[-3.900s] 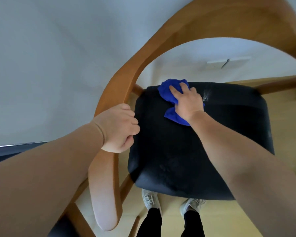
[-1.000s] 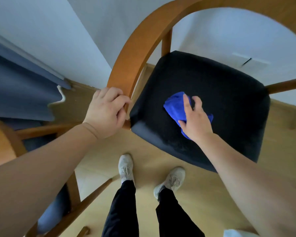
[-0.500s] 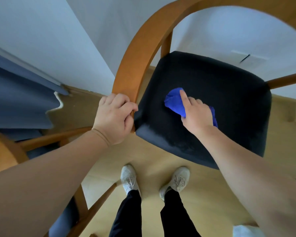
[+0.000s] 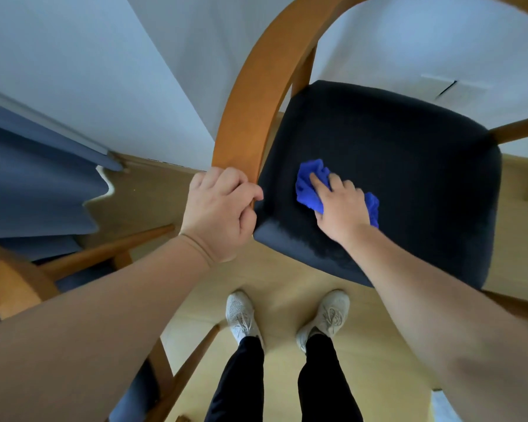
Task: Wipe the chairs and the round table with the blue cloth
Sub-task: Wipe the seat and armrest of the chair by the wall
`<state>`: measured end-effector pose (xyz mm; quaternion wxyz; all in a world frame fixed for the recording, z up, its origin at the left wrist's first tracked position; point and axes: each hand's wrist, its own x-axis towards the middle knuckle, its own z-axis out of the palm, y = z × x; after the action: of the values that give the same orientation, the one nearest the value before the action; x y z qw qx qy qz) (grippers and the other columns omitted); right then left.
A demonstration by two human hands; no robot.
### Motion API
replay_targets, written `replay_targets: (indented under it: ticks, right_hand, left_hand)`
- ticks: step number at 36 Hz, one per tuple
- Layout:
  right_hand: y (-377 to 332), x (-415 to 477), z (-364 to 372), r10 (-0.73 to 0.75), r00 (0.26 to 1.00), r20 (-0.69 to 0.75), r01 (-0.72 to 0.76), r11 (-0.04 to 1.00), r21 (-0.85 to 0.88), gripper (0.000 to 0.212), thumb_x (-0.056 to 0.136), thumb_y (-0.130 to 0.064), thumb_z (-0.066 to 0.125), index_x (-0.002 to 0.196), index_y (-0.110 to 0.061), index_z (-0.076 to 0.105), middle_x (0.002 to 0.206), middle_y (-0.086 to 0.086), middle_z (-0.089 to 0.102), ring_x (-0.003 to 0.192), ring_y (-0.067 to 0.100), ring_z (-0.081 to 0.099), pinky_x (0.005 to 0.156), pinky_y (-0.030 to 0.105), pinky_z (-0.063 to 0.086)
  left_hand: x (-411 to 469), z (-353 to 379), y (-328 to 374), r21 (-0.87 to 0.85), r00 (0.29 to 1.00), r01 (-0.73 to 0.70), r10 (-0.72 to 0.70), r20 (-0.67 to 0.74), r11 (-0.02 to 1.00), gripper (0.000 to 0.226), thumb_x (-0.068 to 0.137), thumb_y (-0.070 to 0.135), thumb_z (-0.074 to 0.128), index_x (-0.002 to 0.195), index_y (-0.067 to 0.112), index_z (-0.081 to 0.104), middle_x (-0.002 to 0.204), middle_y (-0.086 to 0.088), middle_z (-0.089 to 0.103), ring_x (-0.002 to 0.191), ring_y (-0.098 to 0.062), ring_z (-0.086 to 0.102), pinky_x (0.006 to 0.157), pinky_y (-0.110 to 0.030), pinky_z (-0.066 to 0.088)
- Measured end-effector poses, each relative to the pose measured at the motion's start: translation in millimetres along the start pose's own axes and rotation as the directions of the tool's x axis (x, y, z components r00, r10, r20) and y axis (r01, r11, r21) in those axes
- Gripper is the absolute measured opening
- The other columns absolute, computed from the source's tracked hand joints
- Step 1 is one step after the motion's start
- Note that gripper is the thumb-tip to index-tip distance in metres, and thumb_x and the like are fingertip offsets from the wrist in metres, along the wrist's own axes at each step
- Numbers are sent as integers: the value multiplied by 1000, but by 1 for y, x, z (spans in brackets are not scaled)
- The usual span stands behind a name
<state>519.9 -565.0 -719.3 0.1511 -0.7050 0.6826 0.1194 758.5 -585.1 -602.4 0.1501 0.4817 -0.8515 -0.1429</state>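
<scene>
A wooden chair with a curved backrest (image 4: 247, 95) and a black seat cushion (image 4: 409, 166) stands in front of me. My left hand (image 4: 223, 214) grips the lower end of the curved wooden arm at the seat's left edge. The crumpled blue cloth (image 4: 310, 185) lies on the left front part of the seat. My right hand (image 4: 342, 208) presses it down, with the fingers laid over it and the index finger pointing forward. A paler, streaked patch shows along the seat's front left edge.
A second wooden chair (image 4: 16, 281) with a dark seat stands at the lower left. A blue curtain (image 4: 37, 178) hangs at the left against the white wall. My feet in pale shoes (image 4: 241, 318) stand on the light wood floor just before the seat.
Since 3.9 s ago the cloth and my right hand came from the seat's back edge to its left front. In the last second they slid slightly left. My left hand keeps its grip.
</scene>
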Motion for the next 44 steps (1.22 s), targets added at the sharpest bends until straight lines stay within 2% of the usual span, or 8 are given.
replay_targets:
  ticks: [8, 12, 16, 19, 27, 31, 39, 44]
  right_hand:
    - [-28, -101, 44, -166, 986, 19, 164, 982, 91, 86, 45, -27, 84, 128, -22, 59, 107, 8, 58, 69, 30, 54, 56, 39, 49]
    - [-24, -140, 64, -333, 933, 138, 309, 936, 171, 82, 50, -33, 84, 127, -28, 56, 105, 0, 62, 71, 24, 62, 58, 35, 55]
    - [-18, -144, 27, -124, 991, 45, 103, 941, 323, 73, 67, -29, 75, 134, -27, 47, 113, 7, 61, 78, 30, 62, 66, 36, 55]
    - [-13, -121, -22, -51, 989, -139, 103, 913, 396, 67, 76, -24, 77, 136, -19, 48, 125, 12, 57, 96, 34, 62, 77, 39, 53]
    - [-68, -67, -173, -219, 945, -244, 294, 895, 336, 73, 75, -41, 45, 144, -17, 40, 134, 12, 43, 110, 32, 53, 85, 39, 49]
    - [-107, -54, -195, -361, 913, -189, 396, 896, 203, 75, 80, -37, 49, 149, -14, 31, 138, 18, 37, 109, 39, 50, 89, 47, 48]
    - [-134, -48, -178, -542, 831, -124, 544, 839, -14, 68, 93, -34, 57, 151, -30, 20, 147, 26, 30, 91, 36, 62, 62, 36, 55]
    - [-123, -38, -170, -721, 678, -146, 723, 689, -43, 82, 87, -8, 62, 150, -33, 16, 154, 29, 1, 128, 52, 37, 101, 58, 41]
  left_hand:
    - [1, -4, 0, -26, 999, 7, -6, 34, 1000, 25, 77, 16, 45, 88, 16, 68, 85, -2, 54, 79, -21, 44, 76, -28, 23]
    - [2, -3, 2, -74, 999, 40, -38, 29, 996, 24, 78, 13, 47, 94, 15, 66, 88, -2, 56, 82, -23, 48, 77, -34, 32]
    - [-4, -7, 2, -118, 994, 104, -106, -12, 988, 19, 79, 10, 52, 96, 13, 62, 93, -3, 58, 86, -21, 47, 81, -32, 32]
    - [-23, -19, -8, -132, 987, 157, -160, -15, 979, 17, 81, 12, 50, 94, 11, 60, 94, -6, 59, 88, -22, 48, 81, -31, 32]
    - [-88, -86, -27, -69, 946, 321, -316, 78, 945, 33, 76, 18, 39, 96, 8, 62, 96, -7, 61, 90, -27, 54, 80, -38, 42]
    - [-97, -117, -26, -68, 931, 361, -355, 78, 930, 39, 77, 22, 34, 97, 7, 63, 96, -6, 62, 92, -26, 55, 83, -39, 44]
    - [-93, -147, -18, -89, 931, 366, -365, 20, 926, 30, 75, -7, 58, 102, 6, 64, 99, -6, 62, 96, -23, 57, 90, -39, 47]
    - [-79, -145, -11, -91, 913, 401, -406, -34, 911, 28, 77, -5, 53, 101, 6, 63, 96, -6, 62, 92, -23, 59, 86, -39, 50]
